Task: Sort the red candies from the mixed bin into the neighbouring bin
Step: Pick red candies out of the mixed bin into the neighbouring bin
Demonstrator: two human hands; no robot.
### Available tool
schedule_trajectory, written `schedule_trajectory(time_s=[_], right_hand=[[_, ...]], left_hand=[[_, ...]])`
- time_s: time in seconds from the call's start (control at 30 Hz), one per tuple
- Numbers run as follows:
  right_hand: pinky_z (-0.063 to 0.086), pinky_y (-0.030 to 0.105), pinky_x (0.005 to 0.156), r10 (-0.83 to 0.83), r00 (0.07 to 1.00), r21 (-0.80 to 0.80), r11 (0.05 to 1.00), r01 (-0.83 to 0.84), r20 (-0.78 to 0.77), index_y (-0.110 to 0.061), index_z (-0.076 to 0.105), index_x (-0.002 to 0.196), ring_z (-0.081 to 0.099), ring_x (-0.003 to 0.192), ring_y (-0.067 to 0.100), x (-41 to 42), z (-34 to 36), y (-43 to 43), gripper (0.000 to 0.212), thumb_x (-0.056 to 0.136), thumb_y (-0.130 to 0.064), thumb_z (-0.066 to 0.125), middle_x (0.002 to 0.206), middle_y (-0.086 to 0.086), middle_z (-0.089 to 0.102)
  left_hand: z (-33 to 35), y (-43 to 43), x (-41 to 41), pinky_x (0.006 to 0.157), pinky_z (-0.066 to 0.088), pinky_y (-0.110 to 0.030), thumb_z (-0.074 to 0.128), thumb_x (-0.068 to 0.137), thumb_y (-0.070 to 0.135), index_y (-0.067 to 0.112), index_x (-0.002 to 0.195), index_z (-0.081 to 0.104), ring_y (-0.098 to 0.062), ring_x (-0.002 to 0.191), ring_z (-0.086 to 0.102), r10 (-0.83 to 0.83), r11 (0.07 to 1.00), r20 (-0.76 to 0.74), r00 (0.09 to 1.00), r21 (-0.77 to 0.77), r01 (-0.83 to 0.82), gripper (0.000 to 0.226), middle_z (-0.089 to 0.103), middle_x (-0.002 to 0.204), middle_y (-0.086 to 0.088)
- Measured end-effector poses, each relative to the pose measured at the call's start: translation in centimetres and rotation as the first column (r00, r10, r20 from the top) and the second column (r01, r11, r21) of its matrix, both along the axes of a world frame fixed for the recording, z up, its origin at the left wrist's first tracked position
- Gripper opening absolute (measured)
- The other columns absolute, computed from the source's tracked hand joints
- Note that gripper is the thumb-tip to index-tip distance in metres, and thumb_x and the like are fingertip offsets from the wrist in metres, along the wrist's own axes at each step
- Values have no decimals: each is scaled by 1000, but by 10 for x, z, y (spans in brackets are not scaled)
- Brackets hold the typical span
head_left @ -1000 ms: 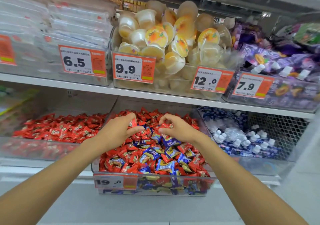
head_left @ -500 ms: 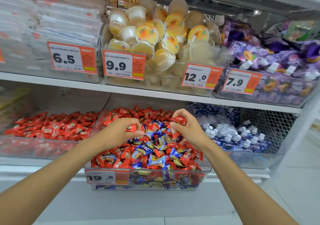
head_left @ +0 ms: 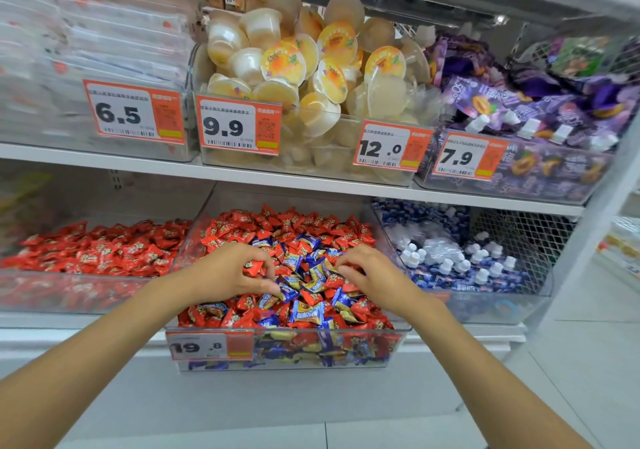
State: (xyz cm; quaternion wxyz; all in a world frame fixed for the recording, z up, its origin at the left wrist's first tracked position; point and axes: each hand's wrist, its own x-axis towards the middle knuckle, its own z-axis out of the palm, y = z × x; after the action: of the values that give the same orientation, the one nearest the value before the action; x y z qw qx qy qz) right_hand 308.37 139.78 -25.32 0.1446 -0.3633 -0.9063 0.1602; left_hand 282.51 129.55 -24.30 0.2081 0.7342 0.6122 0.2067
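white shelf (head_left: 69, 341) bears mixed bin (head_left: 311, 350); left hand (head_left: 221, 275) grip pinches red candy (head_left: 251, 268), right hand (head_left: 377, 275) grip unclear.

Both bare forearms reach in, the left from 8 o'clock and the right from 4 o'clock, converging near the middle. The left hand (head_left: 221, 273), knuckles up, pinches a red candy (head_left: 252, 267) between thumb and curled fingers. The right hand (head_left: 377, 277), at its 3 o'clock, curls its fingers (head_left: 348, 263) downward; whether they grip anything is unclear.

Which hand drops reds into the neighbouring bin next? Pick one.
Left. The left hand pinches a red candy and sits nearer the all-red bin; the right hand lies farther from it.
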Motion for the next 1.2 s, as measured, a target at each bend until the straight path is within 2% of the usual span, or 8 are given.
schedule_trajectory(time_s=[0.1,0.2,0.3,0.5,0.67,0.87,0.97,1.2], right_hand=[[40,30,93,1,996,-43,999,3,89,-28,55,124,43,107,14,2,-5,-4,47,87,-56,54,114,0,51],[41,33,97,10,985,58,998,-20,173,-30,50,134,44,113,16,-5,-12,-6,48,90,-46,58,120,0,50],[42,27,94,10,999,43,999,-11,32,-25,57,129,50,103,13,-13,-7,-6,34,95,-27,57,115,-2,53],[38,14,82,-46,983,-18,999,44,-175,-24,64,112,52,96,8,-14,10,-1,19,96,-18,55,109,-3,56],[37,4,74,-20,980,-67,998,7,-198,-30,58,101,53,90,-3,-13,14,-9,10,95,-22,57,102,-7,57],[41,17,74,-19,973,-138,990,-13,-232,-31,56,93,54,87,-3,-9,14,-13,12,92,-20,62,95,-17,59],[46,26,80,-31,972,-156,988,-6,-234,-38,54,88,58,92,7,-9,11,-15,19,92,-22,62,97,-15,61],[48,27,80,-28,971,-156,988,-9,-237,-34,56,88,59,91,8,-14,10,-17,16,91,-20,63,98,-15,61]], left_hand=[[-1,-3,-4,88,46,-28,65,58,71,37,83,66,3,93,57,-14,996,-74,997,-87,7,42,65,95,20],[-2,-5,-5,82,43,-24,72,68,56,33,81,67,8,86,55,-29,994,-94,995,-112,19,26,64,89,23],[-1,-3,-5,86,45,-28,73,80,35,28,77,68,5,83,58,-12,998,-75,997,-64,7,9,67,83,19],[2,-4,-15,83,53,-44,63,87,40,40,83,65,-26,87,67,91,996,-49,995,25,-90,4,70,92,13],[-2,-7,-11,61,48,-22,56,90,42,38,86,61,-6,47,48,134,987,-224,965,120,-109,8,70,94,10],[-3,-9,-7,82,42,-22,62,84,46,36,101,67,1,91,53,1,1000,-270,963,-12,-5,21,58,100,21],[-4,-11,-6,84,40,-23,61,76,56,36,106,66,-1,96,50,-45,996,-284,958,-88,21,37,53,102,20],[4,-12,-12,96,44,-29,66,87,26,32,107,69,-3,105,56,70,998,-93,993,4,-69,21,54,107,22]])
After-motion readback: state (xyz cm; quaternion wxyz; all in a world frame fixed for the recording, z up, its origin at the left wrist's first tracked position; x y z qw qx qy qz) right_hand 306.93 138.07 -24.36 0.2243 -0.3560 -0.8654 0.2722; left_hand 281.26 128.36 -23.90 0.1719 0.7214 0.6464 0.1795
